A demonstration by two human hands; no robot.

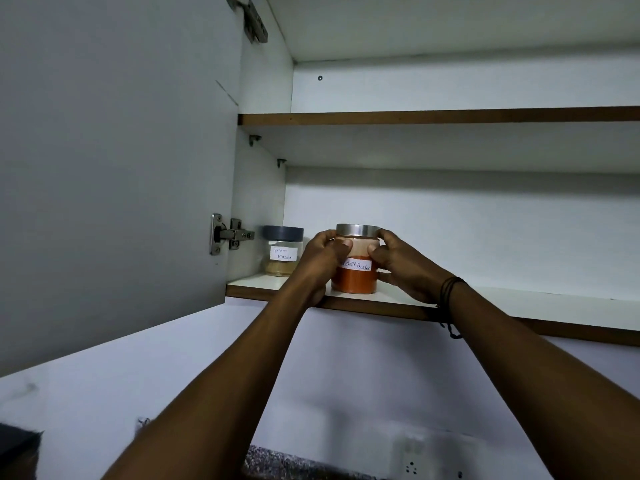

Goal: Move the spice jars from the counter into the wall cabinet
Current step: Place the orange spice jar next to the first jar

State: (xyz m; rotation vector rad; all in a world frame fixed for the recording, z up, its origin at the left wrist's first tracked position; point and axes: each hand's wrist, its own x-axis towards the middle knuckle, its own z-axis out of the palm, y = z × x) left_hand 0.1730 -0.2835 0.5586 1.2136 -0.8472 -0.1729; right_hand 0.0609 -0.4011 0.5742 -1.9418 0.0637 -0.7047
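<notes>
The chilli powder jar (355,268) (steel lid, orange-red powder) stands upright near the bottom shelf (519,303) front edge; the garam masala jar (282,251) stands upright toward the left rear corner.

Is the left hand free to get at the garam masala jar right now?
Probably not yet: the left hand grips the chilli powder jar. Otherwise the garam masala jar stands unobstructed just left.

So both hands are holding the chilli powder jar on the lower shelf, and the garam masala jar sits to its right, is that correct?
Not quite. In the head view the garam masala jar sits to the left of the chilli powder jar, near the cabinet's hinge side, not to its right. The rest holds: the left hand and the right hand both hold the chilli powder jar on the lower shelf.
</notes>
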